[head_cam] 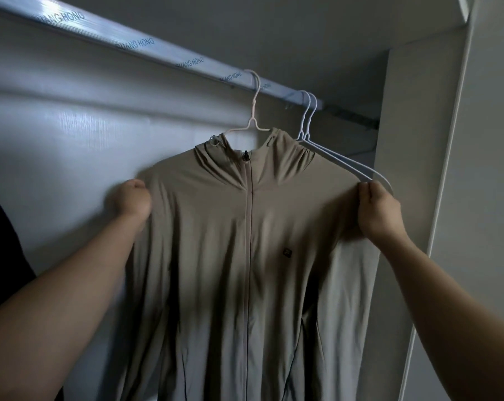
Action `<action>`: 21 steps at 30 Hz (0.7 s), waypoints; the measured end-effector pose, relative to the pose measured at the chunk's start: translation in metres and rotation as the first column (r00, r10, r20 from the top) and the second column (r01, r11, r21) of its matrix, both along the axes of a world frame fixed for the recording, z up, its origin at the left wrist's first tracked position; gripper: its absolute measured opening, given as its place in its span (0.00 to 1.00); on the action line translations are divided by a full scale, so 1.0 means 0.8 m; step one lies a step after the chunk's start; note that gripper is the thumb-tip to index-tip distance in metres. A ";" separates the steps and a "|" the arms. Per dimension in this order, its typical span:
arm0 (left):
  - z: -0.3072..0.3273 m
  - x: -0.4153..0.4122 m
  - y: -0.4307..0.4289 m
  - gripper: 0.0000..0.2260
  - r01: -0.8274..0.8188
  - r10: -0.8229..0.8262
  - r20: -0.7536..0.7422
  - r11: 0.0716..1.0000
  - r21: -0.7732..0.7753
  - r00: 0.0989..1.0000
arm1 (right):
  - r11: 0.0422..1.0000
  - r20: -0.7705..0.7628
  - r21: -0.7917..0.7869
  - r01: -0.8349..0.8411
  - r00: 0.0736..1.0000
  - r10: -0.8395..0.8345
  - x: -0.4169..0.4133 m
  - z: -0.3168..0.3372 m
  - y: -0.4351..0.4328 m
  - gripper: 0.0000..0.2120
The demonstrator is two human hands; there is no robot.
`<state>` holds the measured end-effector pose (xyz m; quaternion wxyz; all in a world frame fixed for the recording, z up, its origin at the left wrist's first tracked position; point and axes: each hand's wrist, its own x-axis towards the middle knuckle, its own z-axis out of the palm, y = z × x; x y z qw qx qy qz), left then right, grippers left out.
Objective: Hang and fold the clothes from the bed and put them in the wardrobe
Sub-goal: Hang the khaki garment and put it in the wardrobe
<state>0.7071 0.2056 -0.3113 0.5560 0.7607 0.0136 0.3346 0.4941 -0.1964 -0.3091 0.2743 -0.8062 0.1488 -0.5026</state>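
Both grips (135, 199) (375, 211) at jacket (204, 241) shoulders

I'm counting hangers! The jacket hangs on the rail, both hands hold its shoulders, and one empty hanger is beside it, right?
No. The head view shows two empty hangers beside the jacket, not one. It does hang on the rail, with the left hand and right hand holding its shoulders.

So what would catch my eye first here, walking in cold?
Most likely the beige zip-up jacket, which fills the middle of the view and hangs from a pale hanger on the wardrobe rail. Next come the two bare hands at its shoulders: the left hand holds the left one, and the right hand pinches the fabric on the right. Two empty white hangers hang just right of the jacket.
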 end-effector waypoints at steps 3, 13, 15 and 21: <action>0.019 -0.012 -0.006 0.14 -0.001 -0.004 0.079 0.998 0.060 0.997 | 1.000 0.071 0.017 0.025 0.997 -0.026 -0.004 0.009 -0.002 0.17; 0.035 -0.021 -0.027 0.13 0.051 -0.100 0.242 0.979 0.200 0.965 | 0.989 0.079 0.138 0.059 0.994 -0.070 -0.007 -0.036 -0.001 0.16; 0.038 -0.022 -0.026 0.13 0.054 -0.098 0.244 0.982 0.180 0.965 | 0.986 0.069 0.157 0.064 0.995 -0.076 -0.006 -0.055 -0.003 0.14; 0.061 -0.030 -0.023 0.14 -0.116 0.032 0.281 0.951 0.287 0.959 | 0.986 -0.033 0.147 0.079 0.997 -0.075 0.006 -0.052 0.016 0.13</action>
